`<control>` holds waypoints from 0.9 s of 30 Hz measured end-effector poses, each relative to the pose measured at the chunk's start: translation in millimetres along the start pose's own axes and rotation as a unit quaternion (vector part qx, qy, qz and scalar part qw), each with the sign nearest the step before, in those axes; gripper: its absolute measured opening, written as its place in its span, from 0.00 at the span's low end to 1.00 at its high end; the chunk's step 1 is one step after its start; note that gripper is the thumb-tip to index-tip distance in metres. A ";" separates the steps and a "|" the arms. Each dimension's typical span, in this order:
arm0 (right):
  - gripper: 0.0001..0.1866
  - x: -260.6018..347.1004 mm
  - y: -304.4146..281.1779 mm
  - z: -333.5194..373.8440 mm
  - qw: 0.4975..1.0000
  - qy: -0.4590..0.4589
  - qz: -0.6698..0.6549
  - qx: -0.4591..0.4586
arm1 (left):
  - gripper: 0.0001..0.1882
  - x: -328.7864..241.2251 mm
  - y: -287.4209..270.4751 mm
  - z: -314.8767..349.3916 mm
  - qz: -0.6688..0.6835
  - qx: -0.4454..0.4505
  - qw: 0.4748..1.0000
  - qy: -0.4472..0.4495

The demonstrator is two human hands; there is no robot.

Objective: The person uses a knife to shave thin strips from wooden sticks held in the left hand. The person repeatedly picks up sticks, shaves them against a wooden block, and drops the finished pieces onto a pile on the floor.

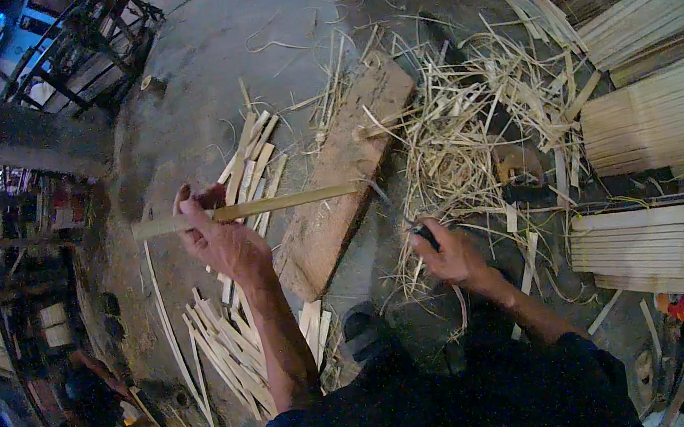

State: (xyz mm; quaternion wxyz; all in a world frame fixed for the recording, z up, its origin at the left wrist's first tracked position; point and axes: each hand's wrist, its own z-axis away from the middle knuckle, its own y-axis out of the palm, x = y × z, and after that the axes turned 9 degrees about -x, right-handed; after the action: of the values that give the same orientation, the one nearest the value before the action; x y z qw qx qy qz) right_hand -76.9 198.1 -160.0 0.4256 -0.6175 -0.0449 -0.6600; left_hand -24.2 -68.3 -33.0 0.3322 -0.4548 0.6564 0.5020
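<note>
My left hand (230, 247) is closed round a long flat bamboo strip (293, 203). The strip lies almost level across the view, and its right end is above a thick wooden plank (333, 176). In my right hand (459, 260) is a knife with a dark handle (426, 235). Its thin blade (381, 193) points up and left, close to the strip's right end; whether the two touch I cannot tell. Below and beyond my left hand lie cut bamboo strips (225, 341) in loose bundles.
A tangled heap of shavings (458, 142) lies right of the plank. Stacked slat panels (666, 248) line the right side. A dark wooden frame (83, 53) stands far left. Another person (95, 401) is at the lower left. My dark shoe (364, 327) is just below the plank.
</note>
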 end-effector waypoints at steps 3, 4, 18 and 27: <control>0.23 19.8 13.8 -0.8 0.994 -0.094 -0.048 -0.014 | 0.13 -19.4 5.8 11.0 -0.042 -0.045 0.998 0.019; 0.23 32.0 16.4 -3.2 0.991 -0.102 -0.075 0.040 | 0.14 -20.1 1.0 12.7 0.001 -0.032 0.999 -0.011; 0.24 24.1 41.2 -22.2 0.997 0.032 -0.003 0.073 | 0.16 -29.5 -10.2 52.6 -0.291 -0.108 0.940 0.143; 0.26 5.4 29.0 -26.2 0.998 -0.032 0.036 0.048 | 0.20 -26.7 2.5 64.8 -0.327 -0.049 0.913 0.239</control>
State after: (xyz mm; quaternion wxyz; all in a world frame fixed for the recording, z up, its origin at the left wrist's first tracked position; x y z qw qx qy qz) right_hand -78.7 161.7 -175.0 0.4763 -0.6189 -0.0677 -0.6209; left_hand -18.1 1.2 -26.1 0.2889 -0.7661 0.5052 0.2728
